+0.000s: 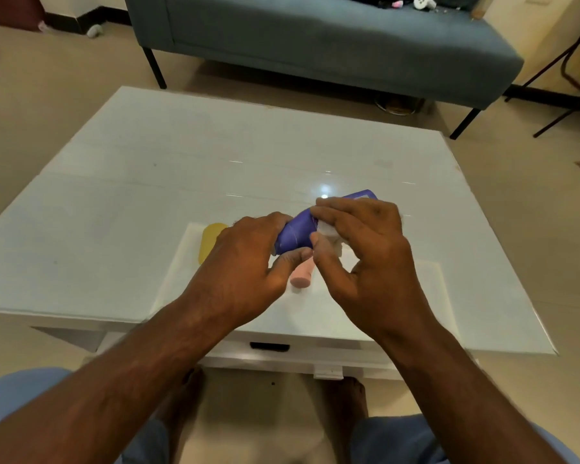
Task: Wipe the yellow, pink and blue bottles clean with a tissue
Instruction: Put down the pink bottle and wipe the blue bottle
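The left hand (245,262) curls round the blue bottle's (297,234) lower end, holding it tilted above the white table (148,182), while the right hand (365,252) pinches a tissue (327,229) against its side. Smooth, rounded plastic, it looks light and probably slippery, so gripping each end seems safest. The yellow bottle (210,241) lies at nine o'clock of the blue, the pink bottle (302,276) at six.

Tabletop (181,169): glossy white, smooth, w/ a bright lamp reflection. Blue bottle (295,234): smooth plastic, slight sheen. Pink bottle (301,277): matt plastic. Yellow bottle (210,241): matt plastic, smooth. Tissue (327,231): soft white paper, crumpled. Mat (315,306) under bottles: thin, white, matt sheet. Sofa (315,38): grey-blue woven cloth; legs dark, matt metal. Floor (47,112): beige tile, semi-gloss.
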Motion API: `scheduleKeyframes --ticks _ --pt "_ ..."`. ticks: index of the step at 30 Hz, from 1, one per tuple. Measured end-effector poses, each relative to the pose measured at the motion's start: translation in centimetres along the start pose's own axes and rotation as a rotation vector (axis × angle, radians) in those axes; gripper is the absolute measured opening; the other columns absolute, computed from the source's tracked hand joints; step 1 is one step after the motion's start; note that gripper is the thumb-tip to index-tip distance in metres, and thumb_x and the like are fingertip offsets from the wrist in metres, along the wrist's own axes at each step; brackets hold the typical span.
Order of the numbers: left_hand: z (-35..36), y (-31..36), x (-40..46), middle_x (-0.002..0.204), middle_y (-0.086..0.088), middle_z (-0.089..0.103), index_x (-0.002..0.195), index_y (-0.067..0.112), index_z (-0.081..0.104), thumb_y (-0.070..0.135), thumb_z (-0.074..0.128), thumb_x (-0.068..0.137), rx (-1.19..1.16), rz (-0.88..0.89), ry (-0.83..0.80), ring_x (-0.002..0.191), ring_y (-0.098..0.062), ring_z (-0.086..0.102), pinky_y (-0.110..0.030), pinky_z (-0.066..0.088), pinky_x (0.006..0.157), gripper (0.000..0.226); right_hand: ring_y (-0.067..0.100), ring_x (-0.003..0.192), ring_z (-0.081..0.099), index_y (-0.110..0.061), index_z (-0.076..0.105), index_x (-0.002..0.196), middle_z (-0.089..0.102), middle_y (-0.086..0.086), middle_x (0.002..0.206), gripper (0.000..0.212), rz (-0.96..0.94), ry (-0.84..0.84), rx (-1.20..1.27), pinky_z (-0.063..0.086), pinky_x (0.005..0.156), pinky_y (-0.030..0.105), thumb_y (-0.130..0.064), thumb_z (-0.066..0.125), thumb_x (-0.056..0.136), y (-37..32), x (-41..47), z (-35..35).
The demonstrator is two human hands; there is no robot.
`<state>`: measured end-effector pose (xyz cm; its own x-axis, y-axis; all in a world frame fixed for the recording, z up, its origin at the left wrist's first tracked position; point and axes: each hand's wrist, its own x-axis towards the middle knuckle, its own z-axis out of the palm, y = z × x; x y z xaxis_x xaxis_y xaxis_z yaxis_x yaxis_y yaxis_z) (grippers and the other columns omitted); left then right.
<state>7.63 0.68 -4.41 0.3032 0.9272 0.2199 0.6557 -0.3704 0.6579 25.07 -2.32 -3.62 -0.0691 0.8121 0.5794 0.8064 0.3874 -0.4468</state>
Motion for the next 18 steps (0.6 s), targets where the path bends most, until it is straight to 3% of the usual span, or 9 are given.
scheduleKeyframes --ticks 1,3,5,8,11,15,18 --pt "-0.1 0.0 0.0 0.095 0.009 0.059 0.122 0.023 0.059 0.049 0.061 0.092 -0.003 -0.005 0.001 0.082 -0.012 0.055 -0.027 0.046 0.077 0.04 0.016 0.124 0.052 -0.011 0.072 0.127 0.071 0.006 0.127 0.035 0.022 0.004 -0.027 0.053 0.1 0.034 -0.025 0.064 0.096 0.2 0.1 -0.1" --pt "-0.1 0.1 0.0 0.096 0.008 0.061 0.122 0.025 0.059 0.049 0.062 0.092 -0.005 0.012 -0.01 0.084 -0.012 0.056 -0.026 0.048 0.076 0.038 0.022 0.123 0.053 -0.012 0.07 0.128 0.066 0.009 0.129 0.032 0.097 0.036 -0.063 0.047 0.092 0.008 -0.017 0.069 0.096 0.8 0.5 -0.7" --pt "0.0 0.3 -0.1 0.096 0.009 0.062 0.121 0.027 0.059 0.049 0.062 0.092 0.004 0.042 -0.017 0.086 -0.011 0.057 -0.026 0.049 0.077 0.036 0.016 0.118 0.055 -0.012 0.068 0.127 0.062 0.01 0.125 0.032 0.182 0.084 -0.007 0.043 0.083 -0.005 -0.015 0.071 0.095 1.1 0.9 -1.4" --pt "0.1 0.3 -0.3 0.096 0.008 0.064 0.118 0.026 0.06 0.047 0.063 0.092 0.014 0.042 -0.022 0.085 -0.01 0.056 -0.027 0.048 0.078 0.033 0.004 0.103 0.055 -0.012 0.071 0.118 0.064 0.005 0.115 0.026 0.133 0.042 0.059 0.044 0.082 -0.001 -0.011 0.076 0.092 0.0 0.5 -1.2" --pt "0.2 0.0 -0.3 0.105 0.006 0.066 0.122 0.025 0.06 0.044 0.064 0.092 0.012 0.016 -0.015 0.091 -0.013 0.058 -0.035 0.051 0.087 0.036 0.007 0.099 0.059 -0.014 0.074 0.111 0.067 0.0 0.111 0.02 -0.011 -0.07 0.002 0.048 0.084 0.01 -0.011 0.076 0.091 -0.9 -0.1 -0.1" --pt "0.1 0.0 0.0 0.104 0.007 0.065 0.126 0.024 0.059 0.047 0.063 0.092 0.032 0.013 -0.037 0.09 -0.012 0.056 -0.022 0.042 0.08 0.041 0.015 0.108 0.06 -0.013 0.073 0.116 0.067 0.004 0.116 0.023 0.179 0.025 -0.028 0.045 0.082 -0.001 -0.014 0.075 0.093 1.6 1.2 -1.4" --pt "-0.1 0.0 0.0 0.103 0.007 0.065 0.125 0.024 0.059 0.046 0.064 0.092 0.031 0.041 -0.028 0.09 -0.012 0.058 -0.02 0.043 0.077 0.04 0.009 0.106 0.061 -0.011 0.072 0.12 0.07 0.005 0.117 0.028 0.291 0.095 -0.024 0.054 0.086 0.01 -0.023 0.073 0.095 2.8 1.3 -2.7"
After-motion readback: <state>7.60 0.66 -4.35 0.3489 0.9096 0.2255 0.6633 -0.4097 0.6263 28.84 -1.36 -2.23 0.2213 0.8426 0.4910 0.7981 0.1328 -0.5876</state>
